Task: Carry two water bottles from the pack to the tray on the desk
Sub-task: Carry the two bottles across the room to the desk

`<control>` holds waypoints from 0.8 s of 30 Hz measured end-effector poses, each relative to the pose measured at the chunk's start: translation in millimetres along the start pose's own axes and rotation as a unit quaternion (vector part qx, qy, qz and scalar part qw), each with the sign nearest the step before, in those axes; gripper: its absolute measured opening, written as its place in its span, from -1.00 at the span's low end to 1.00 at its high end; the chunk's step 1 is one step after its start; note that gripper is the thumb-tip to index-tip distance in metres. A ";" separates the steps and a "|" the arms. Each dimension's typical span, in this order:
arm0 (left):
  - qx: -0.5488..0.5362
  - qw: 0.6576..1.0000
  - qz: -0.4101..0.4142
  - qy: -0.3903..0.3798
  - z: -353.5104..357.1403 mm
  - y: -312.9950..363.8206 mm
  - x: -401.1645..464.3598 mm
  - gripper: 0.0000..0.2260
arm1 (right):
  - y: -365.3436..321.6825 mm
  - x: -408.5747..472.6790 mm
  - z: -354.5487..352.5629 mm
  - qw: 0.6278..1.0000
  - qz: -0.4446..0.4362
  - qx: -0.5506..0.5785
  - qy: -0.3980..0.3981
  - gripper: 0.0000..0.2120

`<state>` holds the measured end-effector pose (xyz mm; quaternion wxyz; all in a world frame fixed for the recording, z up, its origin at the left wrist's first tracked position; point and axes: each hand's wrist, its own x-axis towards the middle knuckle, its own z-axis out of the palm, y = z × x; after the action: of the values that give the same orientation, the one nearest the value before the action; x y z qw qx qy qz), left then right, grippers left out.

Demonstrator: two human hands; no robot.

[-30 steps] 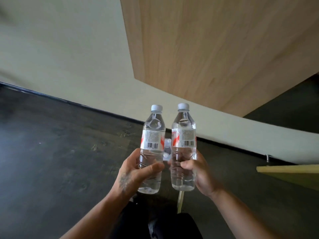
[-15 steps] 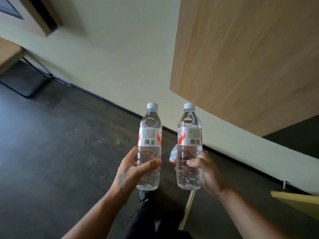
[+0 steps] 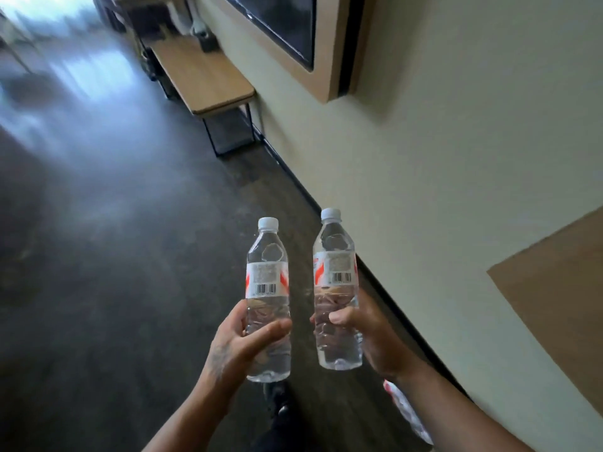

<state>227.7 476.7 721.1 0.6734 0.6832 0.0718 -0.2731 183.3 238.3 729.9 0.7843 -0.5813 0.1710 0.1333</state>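
I hold two clear water bottles upright in front of me, each with a white cap and a white-and-red label. My left hand (image 3: 235,345) grips the lower half of the left bottle (image 3: 267,282). My right hand (image 3: 375,340) grips the lower half of the right bottle (image 3: 336,272). The bottles stand a small gap apart and do not touch. A wooden desk (image 3: 202,76) runs along the wall far ahead at the upper middle. No tray is visible on it. Part of the wrapped pack (image 3: 408,412) shows under my right forearm.
A cream wall (image 3: 456,158) runs along my right side, with a dark baseboard. A framed dark screen (image 3: 287,24) hangs on it above the desk. A wooden panel (image 3: 554,305) is at the right edge. Dark floor (image 3: 114,256) stretches ahead, with bright blurred light at the far left.
The view has swung left along the wall, bringing the desk and wall screen into sight. The large wooden panel has slid off to the right. Both hands still hold their bottles upright.
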 end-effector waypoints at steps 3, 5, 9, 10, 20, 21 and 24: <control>-0.017 0.999 0.017 0.027 -46.5 24.5 29.2 -0.34 | -17.9 57.9 41.5 0.999 0.012 -0.013 -0.032 -0.50; -0.021 0.998 0.026 0.044 -77.5 40.6 50.1 -0.44 | -31.0 95.2 67.5 0.999 0.023 -0.017 -0.044 -0.48; -0.027 0.996 0.035 0.081 -135.7 71.4 89.9 -0.42 | -55.5 169.4 117.1 0.996 0.040 -0.026 -0.077 -0.42; -0.029 0.995 0.036 0.092 -149.0 78.9 100.5 -0.40 | -61.9 188.1 128.8 0.995 0.040 -0.034 -0.085 -0.40; -0.068 0.978 0.032 0.194 -285.3 152.3 246.0 -0.46 | -129.0 414.7 254.1 0.981 0.046 -0.105 -0.156 -0.33; -0.068 0.976 0.030 0.205 -299.8 162.1 264.0 -0.51 | -136.1 441.7 266.8 0.980 0.050 -0.102 -0.161 -0.30; -0.073 0.968 0.017 0.241 -343.6 197.5 317.1 -0.53 | -161.8 521.9 304.8 0.976 0.066 -0.098 -0.184 -0.27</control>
<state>681.2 704.5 726.8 0.6887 0.6793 0.2396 -0.0828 756.6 488.9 730.2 0.7306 -0.6086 0.0482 0.3057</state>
